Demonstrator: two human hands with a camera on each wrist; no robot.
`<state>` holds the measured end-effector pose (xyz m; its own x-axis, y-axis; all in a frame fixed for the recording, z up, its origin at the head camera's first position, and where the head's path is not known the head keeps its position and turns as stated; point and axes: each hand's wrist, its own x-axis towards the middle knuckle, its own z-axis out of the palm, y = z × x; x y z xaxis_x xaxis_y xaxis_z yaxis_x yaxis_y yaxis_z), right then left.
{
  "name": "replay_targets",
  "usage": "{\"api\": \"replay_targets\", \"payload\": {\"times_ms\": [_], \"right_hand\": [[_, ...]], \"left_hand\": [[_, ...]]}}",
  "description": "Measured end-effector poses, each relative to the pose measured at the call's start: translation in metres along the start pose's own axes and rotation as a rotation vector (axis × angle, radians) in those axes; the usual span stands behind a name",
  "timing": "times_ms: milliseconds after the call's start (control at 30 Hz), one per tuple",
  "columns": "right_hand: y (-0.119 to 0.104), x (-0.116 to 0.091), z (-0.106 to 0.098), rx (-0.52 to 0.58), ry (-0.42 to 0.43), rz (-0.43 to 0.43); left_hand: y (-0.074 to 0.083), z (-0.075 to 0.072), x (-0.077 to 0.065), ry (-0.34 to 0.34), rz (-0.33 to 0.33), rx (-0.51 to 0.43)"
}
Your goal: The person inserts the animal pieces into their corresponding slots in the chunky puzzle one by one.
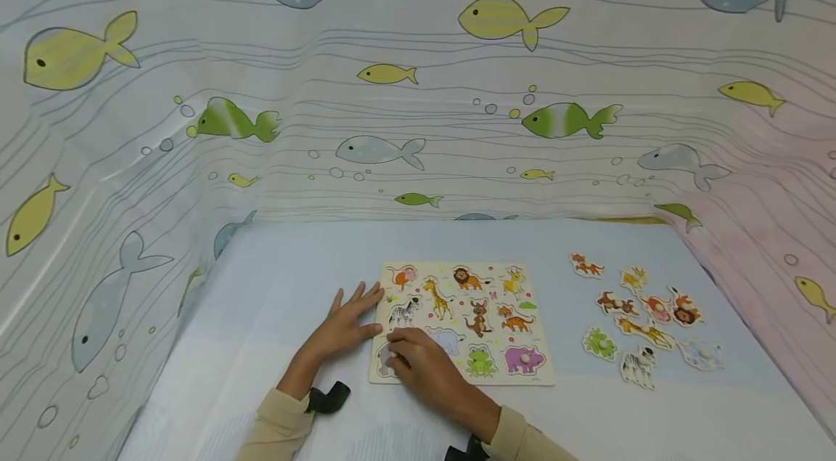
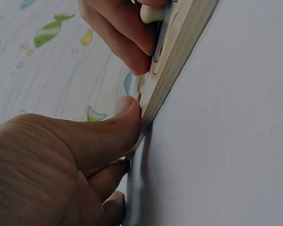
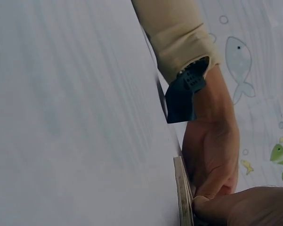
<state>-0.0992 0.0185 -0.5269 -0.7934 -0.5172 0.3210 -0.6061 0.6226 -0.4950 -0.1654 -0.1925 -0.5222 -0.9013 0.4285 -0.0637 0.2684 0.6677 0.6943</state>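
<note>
A wooden peg puzzle board [image 1: 418, 276] with coloured animal pictures lies flat on the table. At its lower left corner my right hand [image 1: 427, 366] pinches the pale knob [image 2: 151, 15] of a grey animal puzzle piece [image 1: 384, 363]. The piece lies right at its recess, partly covered by the fingers. My left hand [image 1: 345, 323] rests beside the board's left edge with fingers spread. In the left wrist view its thumb touches the board's edge [image 2: 167, 77]. A purple hippo piece [image 1: 516, 358] with a knob sits in the lower right recess.
Right of the board, several loose animal pieces lie scattered, among them a frog [image 1: 599, 343], a zebra [image 1: 638, 366], a giraffe [image 1: 643, 332] and a lion [image 1: 686, 308]. A fish-patterned sheet [image 1: 457, 98] hangs behind and beside the pale table [image 1: 294, 250].
</note>
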Motion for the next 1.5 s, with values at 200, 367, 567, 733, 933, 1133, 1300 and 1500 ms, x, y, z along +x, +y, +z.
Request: {"api": "replay_targets", "payload": {"times_ms": [200,367,567,733,933,1133,1300,1500], "right_hand": [[0.001,0.001,-0.003,0.084,-0.024,0.041],[0.002,0.003,-0.018,0.205,-0.017,0.081],[0.009,0.002,-0.047,0.252,0.066,0.079],[0.026,-0.006,-0.072,0.212,0.121,0.149],[0.055,-0.017,-0.105,0.148,0.200,0.208],[0.093,-0.031,-0.139,0.062,0.241,0.279],[0.125,-0.042,-0.162,0.046,0.260,0.356],[0.159,-0.052,-0.188,0.083,0.281,0.475]], "left_hand": [[0.000,0.002,0.002,0.003,-0.001,0.009],[0.002,0.003,0.002,0.013,-0.003,0.003],[0.003,0.003,0.000,0.033,-0.039,-0.005],[0.000,0.003,-0.001,0.018,-0.048,0.000],[-0.001,0.002,-0.001,0.014,-0.033,-0.012],[0.000,0.003,0.002,0.019,-0.022,-0.016],[0.001,0.003,0.001,0.018,-0.037,-0.012],[0.000,0.003,0.000,0.017,-0.048,-0.008]]}}
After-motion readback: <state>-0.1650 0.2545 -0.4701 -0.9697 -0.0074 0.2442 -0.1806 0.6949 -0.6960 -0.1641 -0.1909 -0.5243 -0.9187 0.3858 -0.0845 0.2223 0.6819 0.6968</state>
